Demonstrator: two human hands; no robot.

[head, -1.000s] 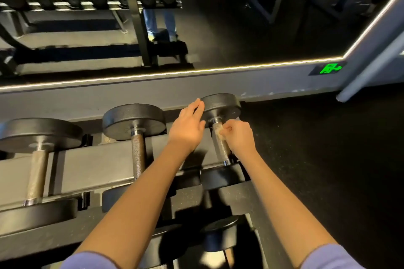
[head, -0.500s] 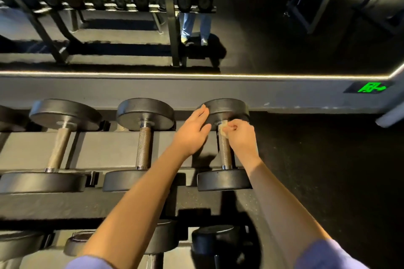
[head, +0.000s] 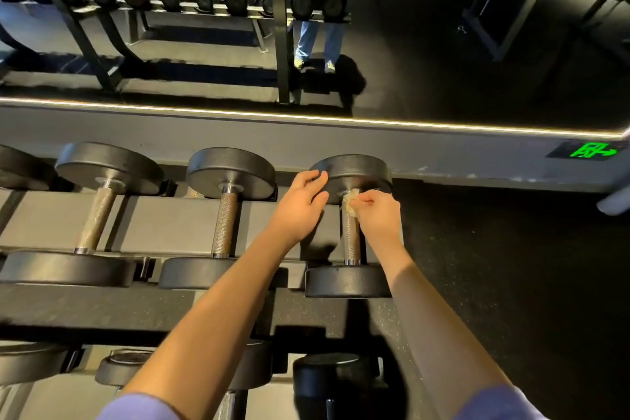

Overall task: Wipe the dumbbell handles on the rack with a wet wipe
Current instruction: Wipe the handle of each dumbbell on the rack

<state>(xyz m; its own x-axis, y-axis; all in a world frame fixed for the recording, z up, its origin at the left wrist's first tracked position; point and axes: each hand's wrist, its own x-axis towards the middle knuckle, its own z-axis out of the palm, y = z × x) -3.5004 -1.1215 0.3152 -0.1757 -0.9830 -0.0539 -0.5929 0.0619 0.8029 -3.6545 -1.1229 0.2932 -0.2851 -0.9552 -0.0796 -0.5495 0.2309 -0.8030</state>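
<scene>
Spanning the lower view, the long grey metal rack (head: 191,225) is seen with the black round-headed dumbbell (head: 347,281) at its right end. Its far head is touched by the left hand (head: 300,208), fingers loosely extended. The knurled steel handle (head: 351,239) has been worked upward: the crumpled pale wet wipe (head: 349,203), pinched by the right hand (head: 380,215), is now pressed at its far end, so this handle is judged nearly wiped.

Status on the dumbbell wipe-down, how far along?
Done: nothing visibly confirmed. In hand: right hand pinches the wet wipe at the far end of the rightmost handle; left hand touches that dumbbell's far head. Left: maybe the middle handle and left handle; can't tell.
</scene>
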